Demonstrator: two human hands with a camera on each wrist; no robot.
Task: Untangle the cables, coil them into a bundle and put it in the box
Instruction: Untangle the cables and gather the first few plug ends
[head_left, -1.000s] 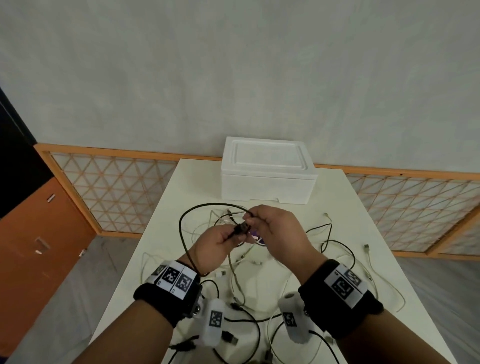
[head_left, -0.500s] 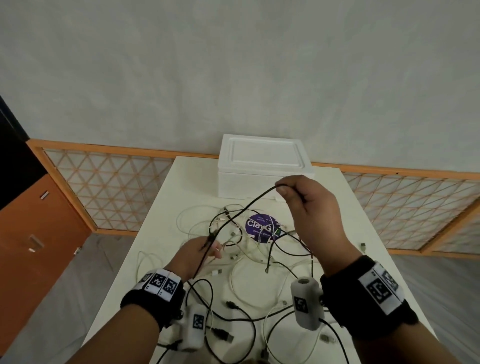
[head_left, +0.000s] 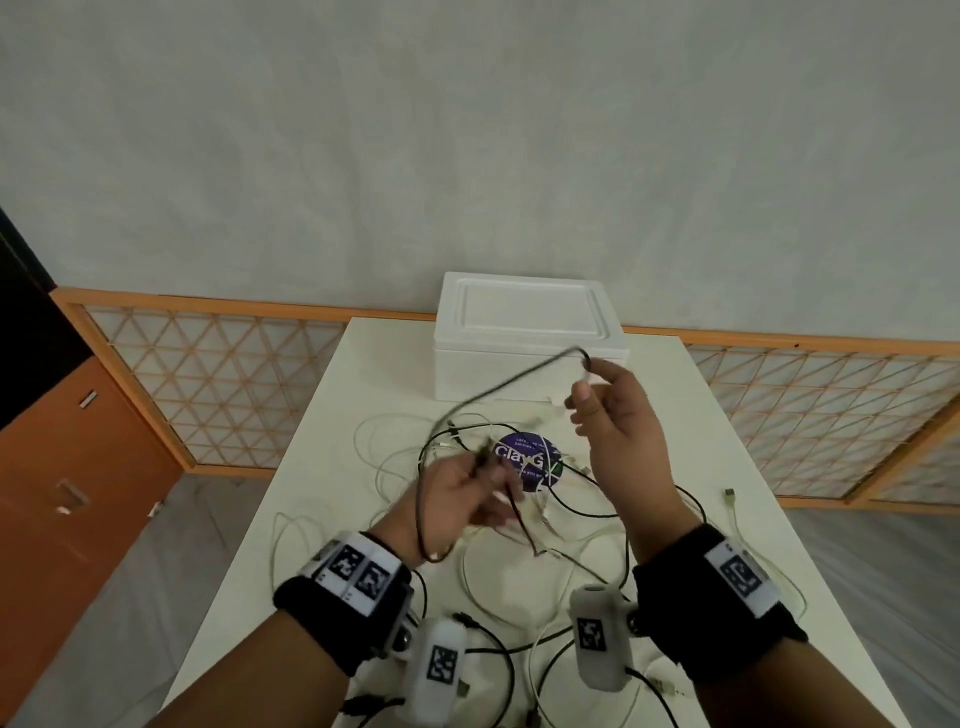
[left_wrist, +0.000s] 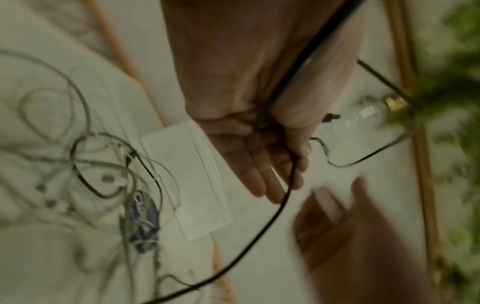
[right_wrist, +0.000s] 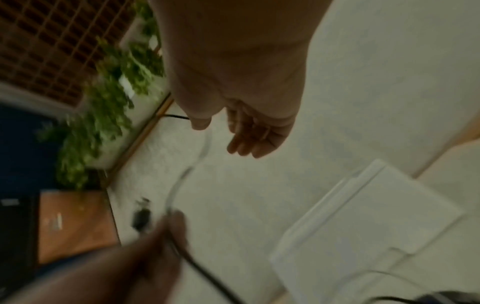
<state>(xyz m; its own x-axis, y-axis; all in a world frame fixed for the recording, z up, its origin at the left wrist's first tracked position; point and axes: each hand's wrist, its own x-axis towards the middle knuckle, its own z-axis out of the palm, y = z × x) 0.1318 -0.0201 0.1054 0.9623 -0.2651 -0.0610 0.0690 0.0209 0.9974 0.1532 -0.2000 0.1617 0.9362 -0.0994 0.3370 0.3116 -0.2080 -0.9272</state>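
Observation:
A black cable (head_left: 509, 387) arcs up from my left hand (head_left: 467, 493) toward my right hand (head_left: 587, 395), in front of the white foam box (head_left: 524, 332), whose lid is on. The left hand pinches the cable; in the left wrist view the black cable (left_wrist: 259, 232) runs across the palm under the thumb of the left hand (left_wrist: 272, 164). The right hand is open, with its thumb and fingers apart, and the cable's bend sits just at its fingertips. In the right wrist view the right hand (right_wrist: 226, 135) holds nothing. Both hands are blurred by motion.
A tangle of white and black cables (head_left: 467, 561) lies on the white table (head_left: 363, 374) around a round purple label (head_left: 530, 457). A loose white cable (head_left: 737, 525) lies at the right edge. Wooden lattice panels (head_left: 208, 384) stand behind the table.
My right hand has let go of the black cable and spread its fingers. My left hand has lifted and moved right toward the table's middle, still holding the cable.

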